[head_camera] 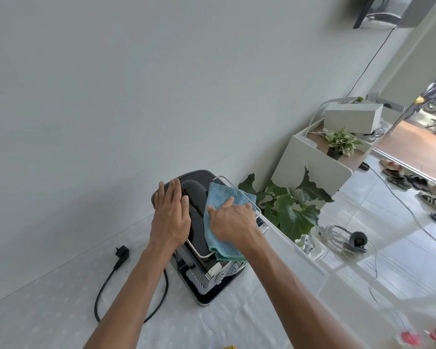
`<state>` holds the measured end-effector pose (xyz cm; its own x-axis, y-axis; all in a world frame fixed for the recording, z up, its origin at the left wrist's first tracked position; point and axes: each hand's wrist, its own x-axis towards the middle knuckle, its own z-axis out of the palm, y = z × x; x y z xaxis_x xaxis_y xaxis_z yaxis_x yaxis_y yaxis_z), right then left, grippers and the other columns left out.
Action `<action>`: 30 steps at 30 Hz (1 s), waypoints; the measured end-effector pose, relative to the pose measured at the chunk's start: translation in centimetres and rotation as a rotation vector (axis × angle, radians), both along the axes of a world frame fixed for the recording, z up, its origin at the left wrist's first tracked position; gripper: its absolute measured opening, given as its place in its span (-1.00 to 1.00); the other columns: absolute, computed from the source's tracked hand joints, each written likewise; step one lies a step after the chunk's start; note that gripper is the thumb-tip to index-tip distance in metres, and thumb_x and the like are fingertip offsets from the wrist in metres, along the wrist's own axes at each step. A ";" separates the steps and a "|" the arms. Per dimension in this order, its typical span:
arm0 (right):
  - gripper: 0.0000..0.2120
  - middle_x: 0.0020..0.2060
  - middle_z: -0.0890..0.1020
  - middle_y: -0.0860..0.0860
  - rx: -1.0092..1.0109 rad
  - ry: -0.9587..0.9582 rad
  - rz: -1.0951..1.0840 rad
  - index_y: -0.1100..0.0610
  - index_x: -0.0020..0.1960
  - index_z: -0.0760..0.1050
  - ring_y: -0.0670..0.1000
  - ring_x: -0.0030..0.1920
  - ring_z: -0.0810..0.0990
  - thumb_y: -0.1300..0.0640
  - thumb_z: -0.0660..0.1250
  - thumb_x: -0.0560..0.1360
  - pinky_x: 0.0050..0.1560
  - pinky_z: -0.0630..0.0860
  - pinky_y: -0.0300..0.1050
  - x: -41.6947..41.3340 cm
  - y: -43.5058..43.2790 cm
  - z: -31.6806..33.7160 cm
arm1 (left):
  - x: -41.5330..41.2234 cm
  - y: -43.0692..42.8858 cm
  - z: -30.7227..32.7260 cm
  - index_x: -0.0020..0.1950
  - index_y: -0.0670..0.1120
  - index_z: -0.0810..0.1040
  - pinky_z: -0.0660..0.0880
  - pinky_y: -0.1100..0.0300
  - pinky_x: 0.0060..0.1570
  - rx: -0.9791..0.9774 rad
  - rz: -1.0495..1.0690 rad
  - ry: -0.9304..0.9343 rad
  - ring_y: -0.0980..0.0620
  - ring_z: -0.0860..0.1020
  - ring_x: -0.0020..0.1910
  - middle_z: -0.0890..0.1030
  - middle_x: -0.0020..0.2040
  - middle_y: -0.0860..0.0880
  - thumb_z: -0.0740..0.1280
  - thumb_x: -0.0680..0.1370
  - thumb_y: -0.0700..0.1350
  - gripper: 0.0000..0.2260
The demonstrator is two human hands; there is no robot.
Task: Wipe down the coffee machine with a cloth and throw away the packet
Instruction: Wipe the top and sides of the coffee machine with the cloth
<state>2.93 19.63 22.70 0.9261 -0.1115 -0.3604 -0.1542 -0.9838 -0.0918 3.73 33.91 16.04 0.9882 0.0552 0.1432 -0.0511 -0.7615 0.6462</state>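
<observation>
Blue cloth [223, 248] pressed on coffee machine [195, 195] top under right hand [233, 219] | left hand [171, 215] spread flat beside it, steadying | step: wiping | next: even strokes, then sides

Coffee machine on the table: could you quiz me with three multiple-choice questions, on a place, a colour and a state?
1. Where is the plug? A in a wall socket; B on the table, left of the coffee machine; C on the floor.
2. Colour of the cloth? A red; B white; C blue.
3. The left hand is: A flat on the machine; B gripping the plug; C pocketed.
Answers: B, the plug lies unplugged on the table; C, it is plainly blue; A, its fingers lie straight.
</observation>
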 end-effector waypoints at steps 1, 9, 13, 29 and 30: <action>-0.29 0.39 0.43 0.41 0.005 -0.001 0.002 0.39 0.58 -0.09 0.49 0.46 0.29 -0.16 -0.23 0.69 0.55 0.08 0.31 0.2 0.0 -0.3 | 0.0 0.0 0.0 0.62 -0.13 -0.06 -0.24 0.09 0.55 0.002 0.002 0.003 -0.03 -0.20 0.60 0.00 0.63 -0.05 -0.10 0.70 -0.01 -0.51; -0.27 0.48 0.29 0.42 0.059 0.019 0.054 0.35 0.61 -0.07 0.41 0.55 0.13 -0.20 -0.16 0.69 0.57 0.09 0.25 -0.6 -0.8 0.2 | 0.1 0.0 -0.2 0.62 -0.13 -0.05 -0.22 0.07 0.55 -0.001 0.005 -0.003 -0.03 -0.18 0.60 0.01 0.63 -0.05 -0.10 0.70 -0.01 -0.51; -0.28 0.54 0.10 0.44 0.044 0.056 0.048 0.33 0.61 -0.15 0.41 0.58 0.00 -0.19 -0.14 0.69 0.59 0.00 0.25 -0.7 -0.4 0.4 | 0.0 0.2 -0.5 0.62 -0.12 -0.06 -0.22 0.07 0.56 0.008 0.010 0.004 -0.02 -0.19 0.60 0.00 0.63 -0.05 -0.11 0.70 0.00 -0.51; -0.33 0.58 0.06 0.36 0.043 0.065 0.111 0.29 0.62 -0.14 0.39 0.59 -0.01 -0.16 -0.18 0.70 0.58 -0.11 0.28 -1.1 -1.3 1.2 | 0.0 0.1 -0.4 0.61 -0.14 -0.07 -0.21 0.07 0.57 0.008 0.018 0.019 -0.01 -0.18 0.60 -0.02 0.63 -0.07 -0.13 0.70 0.01 -0.50; -0.34 0.57 0.05 0.38 0.049 0.044 0.131 0.27 0.63 -0.14 0.39 0.59 -0.04 -0.15 -0.18 0.71 0.58 -0.14 0.30 -1.3 -1.4 1.0 | 0.0 0.1 -0.4 0.61 -0.14 -0.07 -0.21 0.07 0.57 0.001 0.021 0.010 -0.01 -0.18 0.60 -0.02 0.63 -0.07 -0.13 0.70 0.01 -0.50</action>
